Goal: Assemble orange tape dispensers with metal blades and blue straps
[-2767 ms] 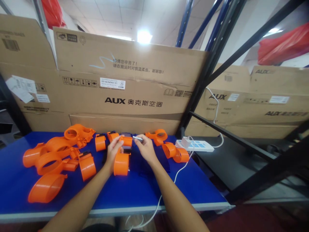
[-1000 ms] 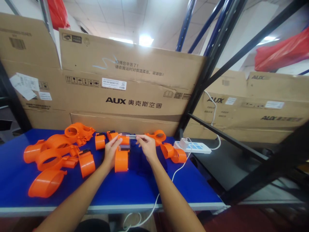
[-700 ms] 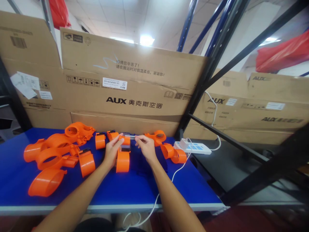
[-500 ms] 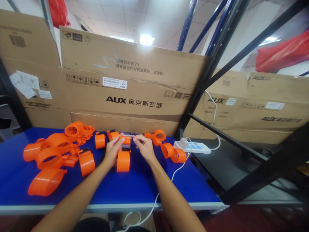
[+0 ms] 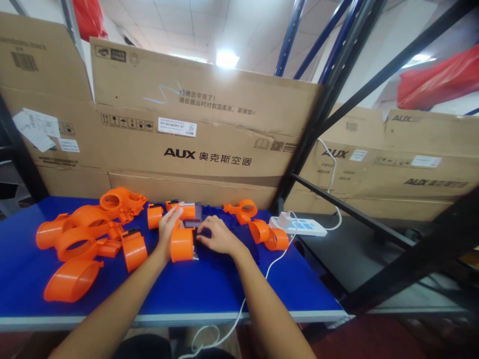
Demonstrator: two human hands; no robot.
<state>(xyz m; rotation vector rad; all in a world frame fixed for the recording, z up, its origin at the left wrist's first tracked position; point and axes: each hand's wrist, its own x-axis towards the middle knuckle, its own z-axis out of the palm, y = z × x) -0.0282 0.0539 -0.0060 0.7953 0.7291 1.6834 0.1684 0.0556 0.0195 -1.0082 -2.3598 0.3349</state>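
My left hand (image 5: 168, 230) is closed around an orange plastic tape dispenser (image 5: 182, 244), with a ring-shaped part below and another orange section above by a clear grey plate. My right hand (image 5: 217, 235) is just right of it, over a pile of dark blue parts (image 5: 234, 249). Its thumb and forefinger are pinched together near the dispenser; what they hold, if anything, is hidden. Another orange dispenser (image 5: 154, 217) with a black edge stands just left of my left hand, and one more (image 5: 134, 249) lies nearer to me.
Several orange dispenser parts (image 5: 77, 243) are heaped on the left of the blue table (image 5: 168, 296). More orange rings (image 5: 277, 240) lie at the right, beside a white power strip (image 5: 299, 226) whose cable drops over the front edge. A cardboard box (image 5: 209, 134) stands behind, and a black rack post (image 5: 299, 149) rises at right.
My right hand has dropped slightly toward me, away from the top of the dispenser. The dispenser in my left hand has shifted left and turned, showing more of its clear grey plate.
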